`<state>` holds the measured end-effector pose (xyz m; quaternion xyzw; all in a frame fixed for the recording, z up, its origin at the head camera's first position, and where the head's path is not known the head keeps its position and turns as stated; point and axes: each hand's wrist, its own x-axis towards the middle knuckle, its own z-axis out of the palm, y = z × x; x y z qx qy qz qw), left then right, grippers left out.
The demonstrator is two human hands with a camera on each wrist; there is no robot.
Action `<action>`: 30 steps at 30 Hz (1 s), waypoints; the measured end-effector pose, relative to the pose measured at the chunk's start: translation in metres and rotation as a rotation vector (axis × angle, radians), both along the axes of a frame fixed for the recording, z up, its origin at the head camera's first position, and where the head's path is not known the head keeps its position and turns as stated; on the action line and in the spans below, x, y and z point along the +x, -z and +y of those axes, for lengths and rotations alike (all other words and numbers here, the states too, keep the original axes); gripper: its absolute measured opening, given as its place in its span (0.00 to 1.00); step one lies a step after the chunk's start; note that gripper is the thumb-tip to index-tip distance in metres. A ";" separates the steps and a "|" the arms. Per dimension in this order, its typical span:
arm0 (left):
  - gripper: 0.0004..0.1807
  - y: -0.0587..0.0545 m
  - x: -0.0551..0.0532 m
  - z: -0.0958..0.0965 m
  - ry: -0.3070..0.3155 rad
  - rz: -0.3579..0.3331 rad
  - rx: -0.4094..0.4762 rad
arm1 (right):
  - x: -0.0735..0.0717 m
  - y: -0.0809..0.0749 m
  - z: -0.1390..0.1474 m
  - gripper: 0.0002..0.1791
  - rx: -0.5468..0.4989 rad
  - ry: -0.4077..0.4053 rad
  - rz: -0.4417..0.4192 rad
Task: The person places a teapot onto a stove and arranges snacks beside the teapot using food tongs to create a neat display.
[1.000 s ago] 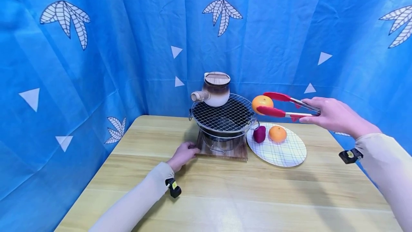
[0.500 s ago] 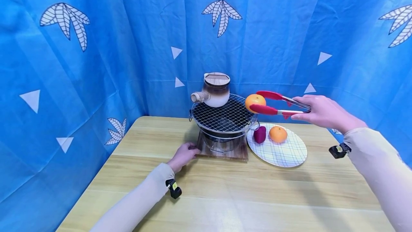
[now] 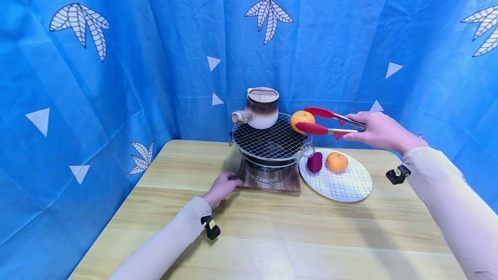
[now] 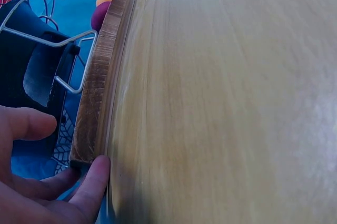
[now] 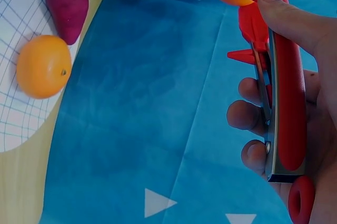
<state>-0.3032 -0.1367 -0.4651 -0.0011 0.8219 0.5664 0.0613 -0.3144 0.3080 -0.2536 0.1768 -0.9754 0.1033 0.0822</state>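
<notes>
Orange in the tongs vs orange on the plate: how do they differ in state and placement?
Held orange is pinched between the red tips of the tongs in the right hand; plate orange is ungripped.
Held orange is raised off the plate; plate orange rests on it, beside the purple item.
Shared: both orange-coloured and roundish.

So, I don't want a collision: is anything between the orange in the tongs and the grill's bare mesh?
Nothing visible blocks the held orange; the pot stands left of it, at the back of the grill.
</notes>
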 end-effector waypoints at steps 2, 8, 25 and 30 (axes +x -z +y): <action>0.28 -0.001 0.001 0.001 0.002 0.000 -0.001 | -0.003 0.001 -0.001 0.48 -0.009 0.001 -0.004; 0.28 -0.001 0.000 0.002 0.004 -0.003 -0.001 | -0.013 0.005 -0.005 0.51 -0.039 0.010 -0.038; 0.28 -0.002 0.000 0.000 0.009 -0.004 -0.004 | -0.030 0.011 -0.014 0.51 -0.055 0.019 -0.062; 0.28 -0.002 0.000 0.000 0.010 0.002 0.001 | -0.035 0.012 -0.018 0.51 -0.066 0.011 -0.071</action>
